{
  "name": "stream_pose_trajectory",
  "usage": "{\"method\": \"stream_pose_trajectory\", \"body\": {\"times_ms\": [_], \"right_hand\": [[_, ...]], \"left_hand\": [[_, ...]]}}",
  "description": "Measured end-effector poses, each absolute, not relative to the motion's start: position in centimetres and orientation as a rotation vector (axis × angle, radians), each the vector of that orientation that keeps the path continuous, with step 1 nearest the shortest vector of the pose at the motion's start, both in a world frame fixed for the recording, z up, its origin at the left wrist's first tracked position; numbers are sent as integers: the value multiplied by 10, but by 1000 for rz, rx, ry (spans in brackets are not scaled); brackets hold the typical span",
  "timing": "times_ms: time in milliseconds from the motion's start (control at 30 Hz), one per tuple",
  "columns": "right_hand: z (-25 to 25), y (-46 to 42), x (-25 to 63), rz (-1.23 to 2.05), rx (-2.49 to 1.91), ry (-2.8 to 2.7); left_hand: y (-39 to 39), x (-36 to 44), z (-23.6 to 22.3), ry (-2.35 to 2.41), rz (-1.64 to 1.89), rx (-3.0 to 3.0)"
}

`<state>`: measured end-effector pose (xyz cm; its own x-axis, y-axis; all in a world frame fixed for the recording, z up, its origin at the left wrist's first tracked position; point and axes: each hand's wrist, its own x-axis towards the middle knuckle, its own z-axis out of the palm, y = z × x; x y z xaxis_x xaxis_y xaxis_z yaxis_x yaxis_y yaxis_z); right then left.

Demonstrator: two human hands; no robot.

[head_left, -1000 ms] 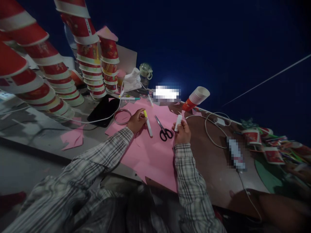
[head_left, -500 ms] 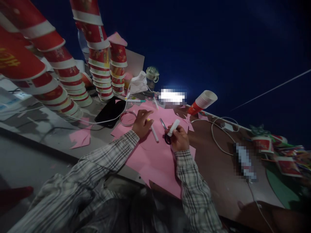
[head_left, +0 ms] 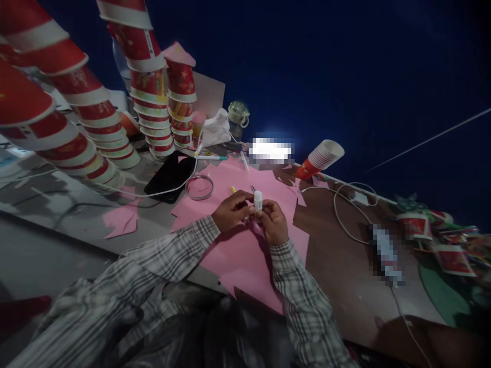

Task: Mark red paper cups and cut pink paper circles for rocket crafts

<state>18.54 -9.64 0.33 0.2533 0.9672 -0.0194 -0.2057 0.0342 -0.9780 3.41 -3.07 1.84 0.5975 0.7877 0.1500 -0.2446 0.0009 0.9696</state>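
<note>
My right hand [head_left: 275,224] grips a small white glue stick [head_left: 258,200], which stands roughly upright between thumb and fingers. Beside it my left hand [head_left: 233,210] is closed, its fingertips meeting at the lower end of the glue stick. Both hands are above pink paper sheets [head_left: 238,255] spread on the table. Behind my left hand pokes the yellow end of a white marker [head_left: 232,189]. Only the tip of the scissors [head_left: 252,188] shows; my hands cover the rest.
A roll of tape [head_left: 199,187] and a black phone [head_left: 171,176] lie to the left. Tall red-and-white paper cup columns [head_left: 153,117] rise behind them. Stacked cups [head_left: 320,159] lean at the back right. A white cable [head_left: 337,214] loops along the right side.
My left hand has moved right to meet the glue stick. My right hand has shifted left and turned the glue stick more upright. The scissors and marker are now mostly covered.
</note>
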Motion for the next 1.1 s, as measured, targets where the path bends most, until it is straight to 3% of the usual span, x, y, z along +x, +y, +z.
{"method": "stream_pose_trajectory", "body": {"times_ms": [267, 533, 867, 1100], "right_hand": [[12, -105, 187, 1147, -1199, -1062], [24, -107, 187, 1267, -1336, -1281], [24, -107, 194, 1164, -1420, -1335], [24, -105, 193, 648, -1729, -1515]], "left_hand": [[-28, 35, 27, 517, 765, 935], [-23, 32, 34, 563, 902, 914], [-20, 30, 34, 593, 831, 1048], [-20, 35, 29, 637, 837, 1082]]}}
